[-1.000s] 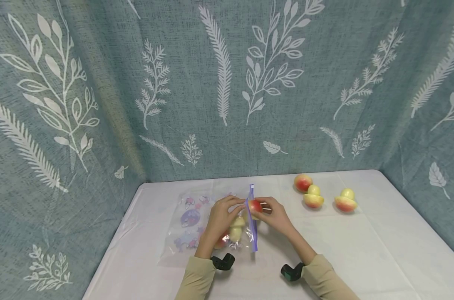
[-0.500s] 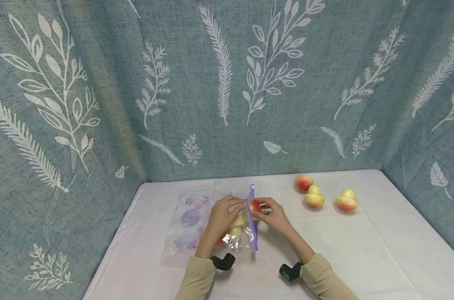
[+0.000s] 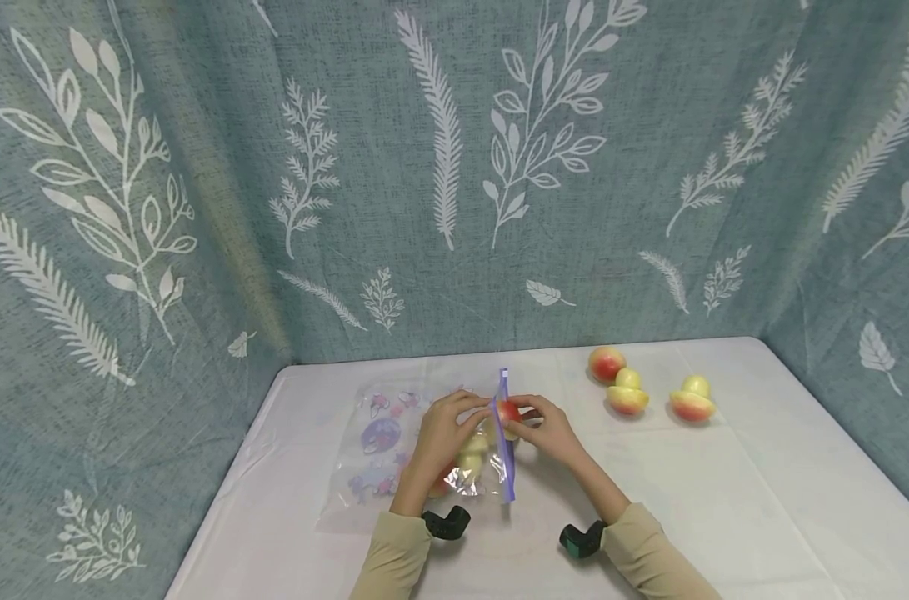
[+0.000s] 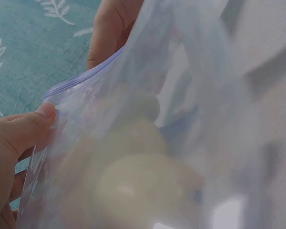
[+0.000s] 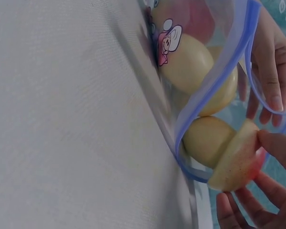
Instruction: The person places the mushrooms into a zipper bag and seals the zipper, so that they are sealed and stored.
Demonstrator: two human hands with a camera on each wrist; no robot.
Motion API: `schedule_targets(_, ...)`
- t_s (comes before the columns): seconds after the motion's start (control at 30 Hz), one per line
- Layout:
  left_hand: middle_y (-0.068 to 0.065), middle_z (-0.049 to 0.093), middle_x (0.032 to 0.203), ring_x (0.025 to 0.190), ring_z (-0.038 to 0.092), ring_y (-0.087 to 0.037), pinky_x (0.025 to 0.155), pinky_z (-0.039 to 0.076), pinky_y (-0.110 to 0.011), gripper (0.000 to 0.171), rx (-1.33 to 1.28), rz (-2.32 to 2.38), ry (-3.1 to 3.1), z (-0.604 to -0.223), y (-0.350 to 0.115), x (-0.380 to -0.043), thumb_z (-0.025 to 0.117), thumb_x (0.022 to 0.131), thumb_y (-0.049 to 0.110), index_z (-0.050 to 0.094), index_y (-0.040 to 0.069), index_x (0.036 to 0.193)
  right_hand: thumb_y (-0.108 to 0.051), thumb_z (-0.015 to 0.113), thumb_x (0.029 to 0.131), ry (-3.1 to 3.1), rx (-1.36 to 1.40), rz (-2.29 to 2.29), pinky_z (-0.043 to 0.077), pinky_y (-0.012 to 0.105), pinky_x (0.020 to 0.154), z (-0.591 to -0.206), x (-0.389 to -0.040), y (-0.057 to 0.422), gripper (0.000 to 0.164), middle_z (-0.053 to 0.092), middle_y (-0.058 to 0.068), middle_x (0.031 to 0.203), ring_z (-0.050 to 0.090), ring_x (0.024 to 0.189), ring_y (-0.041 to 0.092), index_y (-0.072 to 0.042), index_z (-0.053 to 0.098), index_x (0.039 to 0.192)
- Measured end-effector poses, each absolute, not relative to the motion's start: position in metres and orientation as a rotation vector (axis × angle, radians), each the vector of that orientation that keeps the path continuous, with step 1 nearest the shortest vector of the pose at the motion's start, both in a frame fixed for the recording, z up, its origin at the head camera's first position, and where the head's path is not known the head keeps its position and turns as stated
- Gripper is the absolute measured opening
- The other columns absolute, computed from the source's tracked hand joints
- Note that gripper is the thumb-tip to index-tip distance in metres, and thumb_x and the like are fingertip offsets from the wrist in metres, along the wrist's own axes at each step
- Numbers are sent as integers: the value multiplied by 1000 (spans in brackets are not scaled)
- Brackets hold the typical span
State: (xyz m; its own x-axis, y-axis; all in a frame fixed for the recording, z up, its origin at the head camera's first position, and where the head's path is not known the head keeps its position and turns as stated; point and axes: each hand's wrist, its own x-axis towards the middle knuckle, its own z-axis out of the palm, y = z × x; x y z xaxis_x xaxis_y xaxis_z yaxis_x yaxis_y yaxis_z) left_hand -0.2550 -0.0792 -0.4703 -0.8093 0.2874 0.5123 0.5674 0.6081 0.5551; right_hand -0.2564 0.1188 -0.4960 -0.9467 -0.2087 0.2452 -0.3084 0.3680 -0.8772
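My left hand (image 3: pixel 441 429) pinches the purple zip edge (image 3: pixel 509 471) of a clear zip bag (image 3: pixel 349 487) printed with pink and purple cartoon figures. Thumb and fingers of my right hand (image 3: pixel 553 432) grip a red-and-yellow mango-like fruit piece (image 5: pixel 243 160) by its rounded red side. Its pale yellow ball-shaped knob (image 5: pixel 207 140) points into the bag's mouth, past the zip edge. Several similar pieces lie inside; one yellow knob (image 4: pixel 128 186) shows blurred through the plastic in the left wrist view. My left hand and wrist hide part of the bag from above.
At the back right of the white-covered table (image 3: pixel 724 492) lie one red-and-yellow fruit piece (image 3: pixel 606 365), a knobbed piece (image 3: pixel 628 398) touching it, and another knobbed piece (image 3: pixel 692 403) further right. A patterned teal curtain (image 3: pixel 454 308) stands behind the table and along both sides.
The held fruit piece has moved slightly left, a little further into the bag's mouth, with my right hand. My left hand stays at the zip edge.
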Motion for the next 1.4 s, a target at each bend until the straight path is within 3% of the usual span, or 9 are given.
schedule_targets(0.2, 1, 69, 96, 96, 64, -21, 88, 50, -38, 23, -699, -1016, -2459, -471, -80, -256, 64, 86, 30, 73, 14, 100, -15, 69, 84, -2513, 470, 1749, 56, 31, 70, -491, -253, 119, 39, 59, 19, 117, 60, 99, 37, -1, 57, 119)
schedule_targets(0.37, 1, 69, 95, 96, 64, -20, 87, 51, -37, 23, -708, -1009, -2442, -471, -80, -256, 64, 87, 31, 73, 15, 99, -3, 64, 85, -2468, 518, 1791, 57, 35, 72, -475, -244, 117, 29, 58, 26, 114, 59, 99, 43, 7, 58, 111)
schedule_targets(0.8, 3, 69, 94, 98, 64, -20, 89, 50, -37, 21, -702, -1014, -2418, -472, -80, -256, 65, 85, 31, 73, 16, 98, -4, 64, 84, -2449, 548, 1763, 55, 29, 77, -507, -264, 122, 25, 63, 21, 107, 64, 95, 34, 4, 61, 107)
schedule_targets(1.2, 3, 69, 95, 99, 63, -20, 89, 50, -38, 21, -692, -1006, -2434, -472, -81, -255, 66, 85, 30, 73, 15, 99, 3, 59, 86, -2458, 617, 1826, 55, 25, 74, -475, -244, 116, 24, 60, 29, 109, 61, 97, 42, 11, 58, 108)
schedule_targets(1.4, 3, 69, 94, 99, 63, -21, 89, 50, -38, 21, -702, -1017, -2434, -472, -81, -254, 66, 85, 28, 73, 15, 100, 2, 58, 87, -2451, 652, 1853, 56, 34, 76, -475, -243, 116, 24, 59, 30, 110, 61, 98, 44, 12, 57, 109)
